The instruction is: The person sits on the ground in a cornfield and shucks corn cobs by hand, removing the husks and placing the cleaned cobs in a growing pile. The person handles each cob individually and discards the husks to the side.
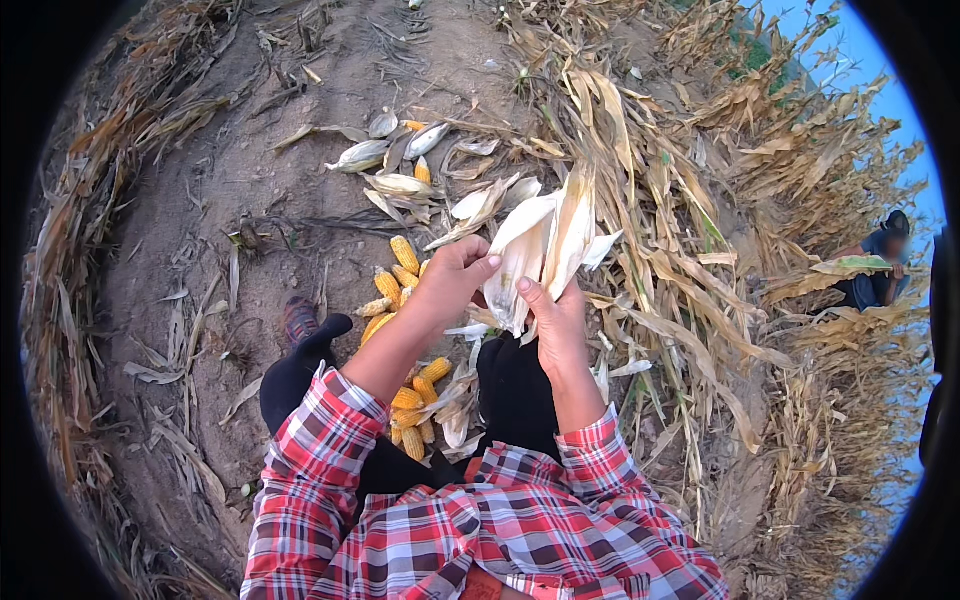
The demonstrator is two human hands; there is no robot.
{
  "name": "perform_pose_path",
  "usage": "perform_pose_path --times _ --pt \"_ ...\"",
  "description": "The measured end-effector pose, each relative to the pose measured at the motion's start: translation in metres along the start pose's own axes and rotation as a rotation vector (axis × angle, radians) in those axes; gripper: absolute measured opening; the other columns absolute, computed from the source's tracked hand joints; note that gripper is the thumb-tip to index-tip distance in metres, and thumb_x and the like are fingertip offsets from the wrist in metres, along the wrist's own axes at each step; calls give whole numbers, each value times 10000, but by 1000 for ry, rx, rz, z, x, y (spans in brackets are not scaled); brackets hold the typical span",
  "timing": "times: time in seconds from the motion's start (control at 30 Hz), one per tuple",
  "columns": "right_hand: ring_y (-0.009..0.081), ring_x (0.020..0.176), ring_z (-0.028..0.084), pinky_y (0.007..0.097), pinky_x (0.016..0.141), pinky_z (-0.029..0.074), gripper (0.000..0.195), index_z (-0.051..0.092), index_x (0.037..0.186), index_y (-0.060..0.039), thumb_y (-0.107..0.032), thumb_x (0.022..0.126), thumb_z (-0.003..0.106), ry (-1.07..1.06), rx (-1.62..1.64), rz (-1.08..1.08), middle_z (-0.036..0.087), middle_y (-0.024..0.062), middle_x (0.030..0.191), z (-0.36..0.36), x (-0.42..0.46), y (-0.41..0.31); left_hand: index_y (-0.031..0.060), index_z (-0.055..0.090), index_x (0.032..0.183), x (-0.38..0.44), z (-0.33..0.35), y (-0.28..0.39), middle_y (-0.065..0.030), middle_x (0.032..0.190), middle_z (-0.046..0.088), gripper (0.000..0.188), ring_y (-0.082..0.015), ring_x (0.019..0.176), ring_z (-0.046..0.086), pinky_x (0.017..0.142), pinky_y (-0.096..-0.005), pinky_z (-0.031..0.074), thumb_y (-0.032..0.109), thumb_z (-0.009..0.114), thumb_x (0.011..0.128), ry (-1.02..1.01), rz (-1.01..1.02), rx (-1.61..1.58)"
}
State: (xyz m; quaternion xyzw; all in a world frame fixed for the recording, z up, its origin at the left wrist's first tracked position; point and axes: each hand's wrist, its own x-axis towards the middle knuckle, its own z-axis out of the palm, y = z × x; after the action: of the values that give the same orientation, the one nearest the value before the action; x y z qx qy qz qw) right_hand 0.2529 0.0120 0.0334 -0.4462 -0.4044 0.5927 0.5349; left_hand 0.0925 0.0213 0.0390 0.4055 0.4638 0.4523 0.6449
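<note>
A pale, dry corn husk (pixel 525 247) is spread in leaves in front of my knees. Between thumb and fingers, my left hand (pixel 450 277) pinches its left edge. My right hand (pixel 556 319) grips the husk low on the right, its thumb lying across the leaves. Whether an ear is inside cannot be seen. Below my left forearm lies a heap of bare yellow corn cobs (pixel 409 401). More cobs (pixel 388 286) lie just beyond, partly hidden by that arm.
Ahead on the soil (pixel 217 180) are ears in husk (pixel 360 155), loose husks (pixel 480 206) and a partly bared cob (pixel 422 171). Dry cornstalks (pixel 645 247) stretch along my right; dry leaves (pixel 82 225) line the far left. Another person (pixel 874 266) is among the stalks at far right.
</note>
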Motion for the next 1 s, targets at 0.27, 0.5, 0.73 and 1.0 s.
perform_pose_path --times 0.27,0.5,0.73,1.0 --pt "82 658 565 222 508 442 312 550 1103 -53 -148 839 686 -67 254 260 603 9 873 -5 -5 7 37 594 966 -20 -14 -5 3 819 599 167 -72 716 572 651 -247 492 170 494 971 87 47 -154" --pt "168 785 588 309 675 515 244 528 1083 -29 -114 876 625 -97 396 224 593 77 930 -65 -2 12 41 578 946 -18 -35 -28 -12 811 624 203 -88 667 608 626 -246 517 208 469 984 329 105 -193" --pt "115 670 499 287 634 453 324 471 1141 -26 -127 876 627 -129 309 131 530 34 808 -70 -24 -13 36 584 904 -36 -29 -32 0 797 608 205 -75 661 581 622 -240 503 208 497 974 346 79 -98" --pt "74 709 522 235 613 437 303 573 1067 -37 -137 819 717 -135 134 104 586 -3 890 -3 -48 16 22 579 860 -88 -3 -70 26 716 552 202 -52 593 505 552 -224 445 180 513 968 437 169 -36"
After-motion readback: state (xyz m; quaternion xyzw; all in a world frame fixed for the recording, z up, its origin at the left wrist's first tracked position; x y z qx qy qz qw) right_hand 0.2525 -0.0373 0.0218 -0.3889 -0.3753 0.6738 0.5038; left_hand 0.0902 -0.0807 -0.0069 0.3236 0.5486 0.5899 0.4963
